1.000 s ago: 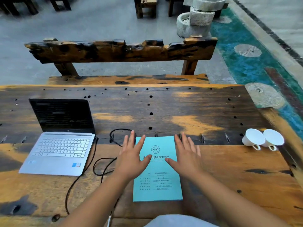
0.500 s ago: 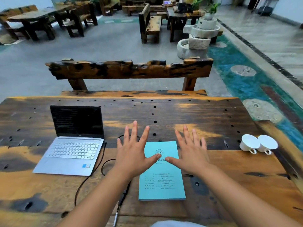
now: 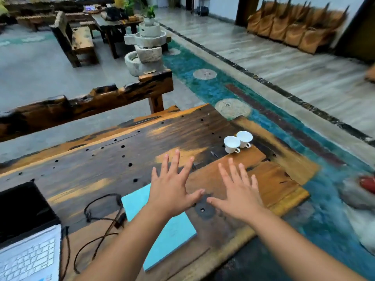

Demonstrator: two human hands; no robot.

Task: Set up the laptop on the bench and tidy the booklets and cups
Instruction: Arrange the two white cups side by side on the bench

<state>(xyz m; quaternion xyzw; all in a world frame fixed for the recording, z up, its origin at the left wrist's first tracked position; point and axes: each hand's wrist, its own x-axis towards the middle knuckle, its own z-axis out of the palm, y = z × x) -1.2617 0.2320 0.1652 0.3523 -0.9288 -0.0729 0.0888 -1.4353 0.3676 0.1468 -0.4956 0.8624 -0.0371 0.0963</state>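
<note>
Stretching both arms out over the bench [image 3: 105, 159], you are spreading your left hand [image 3: 172, 189] and right hand [image 3: 236, 191] flat, fingers splayed, gripping nothing. Your left forearm is crossing the blue booklet [image 3: 170, 234]; the cups [image 3: 237, 141] are sitting ahead, the laptop [image 3: 26, 240] far left.

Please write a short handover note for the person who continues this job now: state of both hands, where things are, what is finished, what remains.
Left hand: open, fingers spread, holding nothing, above the booklet's far corner.
Right hand: open, holding nothing, over bare table.
Laptop: open at the table's left, cable beside it; looks set up.
Booklet lies flat near the front edge.
Two white cups stand side by side, far right.
Left: probably nothing, check the cups.
</note>
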